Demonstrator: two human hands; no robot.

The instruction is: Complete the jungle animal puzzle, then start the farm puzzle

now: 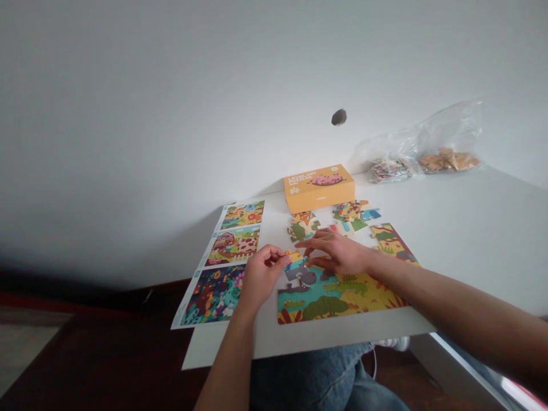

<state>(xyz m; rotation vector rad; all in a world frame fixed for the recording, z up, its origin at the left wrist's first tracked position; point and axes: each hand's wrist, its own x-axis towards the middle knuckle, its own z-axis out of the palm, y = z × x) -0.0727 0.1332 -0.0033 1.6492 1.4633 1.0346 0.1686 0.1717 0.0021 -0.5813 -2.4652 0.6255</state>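
A partly assembled colourful jigsaw (342, 294) lies on the white table (462, 251) in front of me. My left hand (261, 277) pinches a small orange and blue puzzle piece (293, 257) at the puzzle's upper left corner. My right hand (338, 251) rests palm down on the puzzle's upper edge, fingers stretched out toward that piece. Several loose pieces and small clusters (334, 220) lie beyond my hands.
An orange puzzle box (319, 187) stands behind the loose pieces. A printed sheet with three pictures (226, 262) overhangs the table's left edge. Clear plastic bags of pieces (423, 154) sit at the back right against the white wall. My jeans-clad legs show under the table.
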